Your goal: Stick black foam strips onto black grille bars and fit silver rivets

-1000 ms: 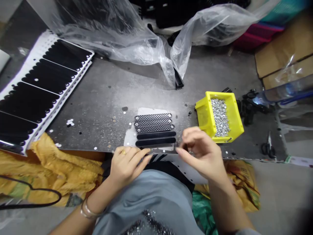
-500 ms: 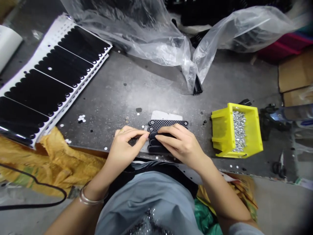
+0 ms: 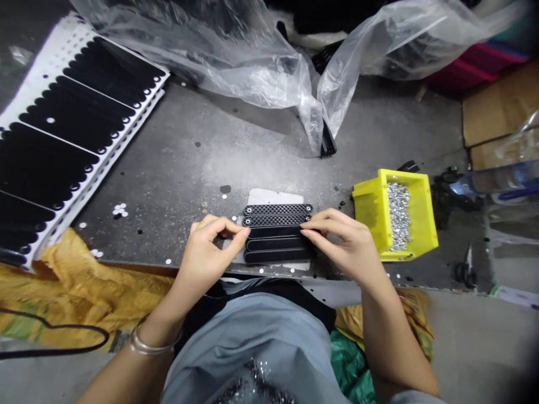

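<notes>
Several rounded black plastic strips lie side by side in front of me. The two farthest show an open lattice top (image 3: 278,210) with a small metal piece at each end. The nearer ones have smooth black tops (image 3: 278,256). My left hand (image 3: 213,247) pinches thumb and forefinger at the left end of the third strip (image 3: 275,232), a smooth one beside the lattice pair. At its right end, my right hand (image 3: 347,241) has thumb and fingertips closed together. A white sheet (image 3: 273,196) shows from beneath the strips.
A yellow bin (image 3: 425,221) of small silvery metal parts stands right. Sheets of black rounded stickers (image 3: 63,140) lie left. Clear plastic film (image 3: 269,84) covers the back. Scissors (image 3: 466,269) lie near the right front edge. White dots (image 3: 120,210) are scattered about.
My right hand has slid right along the third strip from near its left end to its right end, uncovering the smooth tops. My left hand stays at the left end. The view has shifted slightly.
</notes>
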`<state>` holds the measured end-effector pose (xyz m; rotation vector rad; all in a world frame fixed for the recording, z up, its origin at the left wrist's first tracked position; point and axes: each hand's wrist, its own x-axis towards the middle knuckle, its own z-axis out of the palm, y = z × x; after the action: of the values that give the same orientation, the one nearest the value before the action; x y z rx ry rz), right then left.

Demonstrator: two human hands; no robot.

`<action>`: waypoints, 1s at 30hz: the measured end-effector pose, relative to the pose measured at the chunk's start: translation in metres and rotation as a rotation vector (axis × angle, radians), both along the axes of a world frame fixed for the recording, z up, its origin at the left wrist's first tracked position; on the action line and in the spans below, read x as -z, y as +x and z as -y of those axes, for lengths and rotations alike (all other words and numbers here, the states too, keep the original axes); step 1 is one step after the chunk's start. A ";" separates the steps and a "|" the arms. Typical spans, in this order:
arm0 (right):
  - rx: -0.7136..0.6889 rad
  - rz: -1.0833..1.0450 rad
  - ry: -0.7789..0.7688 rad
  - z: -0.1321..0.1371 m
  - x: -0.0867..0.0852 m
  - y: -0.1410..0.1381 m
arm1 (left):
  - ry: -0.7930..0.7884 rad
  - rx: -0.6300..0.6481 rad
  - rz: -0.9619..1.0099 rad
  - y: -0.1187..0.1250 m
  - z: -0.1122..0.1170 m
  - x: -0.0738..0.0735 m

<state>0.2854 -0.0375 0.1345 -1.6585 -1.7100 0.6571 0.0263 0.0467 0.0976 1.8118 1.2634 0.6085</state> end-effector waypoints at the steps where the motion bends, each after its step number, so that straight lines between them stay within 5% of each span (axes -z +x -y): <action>1: 0.020 -0.044 0.000 0.002 0.003 0.004 | -0.004 0.000 -0.001 0.000 0.000 0.001; 7: -0.010 -0.090 0.048 -0.001 0.019 0.010 | -0.013 0.014 -0.036 0.001 -0.004 0.001; 11: 0.091 0.091 0.165 0.011 0.008 0.008 | 0.104 0.035 -0.067 -0.011 0.002 -0.012; 14: 0.131 0.101 0.199 0.039 -0.003 -0.009 | 0.273 0.260 -0.143 -0.028 0.019 -0.026; 18: -0.135 0.031 0.147 0.067 0.006 -0.053 | 0.338 0.503 -0.256 -0.032 0.044 -0.039; 24: -0.182 -0.019 0.310 0.072 0.017 -0.077 | 0.184 0.443 -0.051 -0.013 0.049 -0.039; 27: -0.295 -0.154 0.228 0.076 0.006 -0.066 | 0.250 0.336 -0.027 -0.011 0.047 -0.032; 30: -0.161 -0.276 0.135 0.073 0.001 -0.063 | 0.304 0.345 0.005 -0.007 0.052 -0.028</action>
<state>0.2224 -0.1100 0.1336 -1.2821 -1.6572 0.7879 0.0191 -0.0050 0.1252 2.2137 0.8564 0.6322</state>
